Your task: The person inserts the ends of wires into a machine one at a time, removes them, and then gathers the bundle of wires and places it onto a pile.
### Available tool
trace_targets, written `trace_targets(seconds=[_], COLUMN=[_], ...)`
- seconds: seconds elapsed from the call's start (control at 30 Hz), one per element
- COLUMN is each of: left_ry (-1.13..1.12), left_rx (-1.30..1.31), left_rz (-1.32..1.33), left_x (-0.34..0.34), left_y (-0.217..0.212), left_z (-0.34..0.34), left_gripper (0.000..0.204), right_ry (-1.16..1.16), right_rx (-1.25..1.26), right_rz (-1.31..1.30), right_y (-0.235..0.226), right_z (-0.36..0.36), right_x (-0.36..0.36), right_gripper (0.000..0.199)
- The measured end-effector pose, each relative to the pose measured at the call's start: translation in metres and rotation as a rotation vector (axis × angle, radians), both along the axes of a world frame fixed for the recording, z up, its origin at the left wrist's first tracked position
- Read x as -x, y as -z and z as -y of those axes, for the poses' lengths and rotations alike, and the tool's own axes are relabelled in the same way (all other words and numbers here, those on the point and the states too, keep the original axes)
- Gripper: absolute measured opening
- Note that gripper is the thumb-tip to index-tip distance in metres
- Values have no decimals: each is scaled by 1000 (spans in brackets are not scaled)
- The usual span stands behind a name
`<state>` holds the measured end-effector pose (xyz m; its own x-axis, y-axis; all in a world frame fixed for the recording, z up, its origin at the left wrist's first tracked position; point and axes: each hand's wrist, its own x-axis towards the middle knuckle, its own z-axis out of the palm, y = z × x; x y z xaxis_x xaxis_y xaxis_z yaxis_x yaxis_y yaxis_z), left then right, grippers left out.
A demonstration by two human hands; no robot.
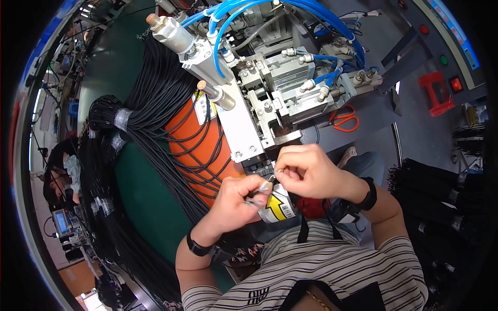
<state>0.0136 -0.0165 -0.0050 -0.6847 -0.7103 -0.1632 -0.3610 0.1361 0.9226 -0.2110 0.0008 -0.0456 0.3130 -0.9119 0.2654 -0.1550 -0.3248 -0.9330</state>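
Our left hand (232, 201) has its thumb and forefinger squeezed together on a few thin wires (271, 178), whose pale and coloured strands show at its fingertips; they are too small and blurred for us to count. Our right hand (307, 170) is just beside it, fingers curled and thumb and forefinger nearly meeting at the same spot; we cannot tell whether it grips a wire end or only touches it. The wires are right at the near end of the metal machine (295, 78), just above a label with a yellow arrow (279, 207). Blue hoses (223, 9) arch over the far part of the machine. To our left, black cables (163, 78) tied in bunches spread over an orange sheet (182, 119) and a green table (137, 192). Scissors (343, 117) with orange-red handles lie to the right of the machine, well apart from our hands.
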Motion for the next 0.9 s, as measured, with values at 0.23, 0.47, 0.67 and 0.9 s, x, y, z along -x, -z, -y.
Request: trace_targets(seconds=[0.23,0.47,0.67,0.9], left_ry=[-28,34,173,178], left_rx=[882,907,1016,1038], left_rz=[266,321,470,497], left_x=[15,14,19,25], left_y=[7,6,-3,-4], left_z=[-15,-16,-16,-13], left_gripper=[45,61,50,49], right_ry=[214,194,209,216], right_rx=[368,348,385,297], right_rz=[-521,-531,-605,-473], right_y=[-5,5,5,8], right_z=[-3,-5,-8,-2], right_x=[-5,-5,-8,-4], right_gripper=[6,8,10,10])
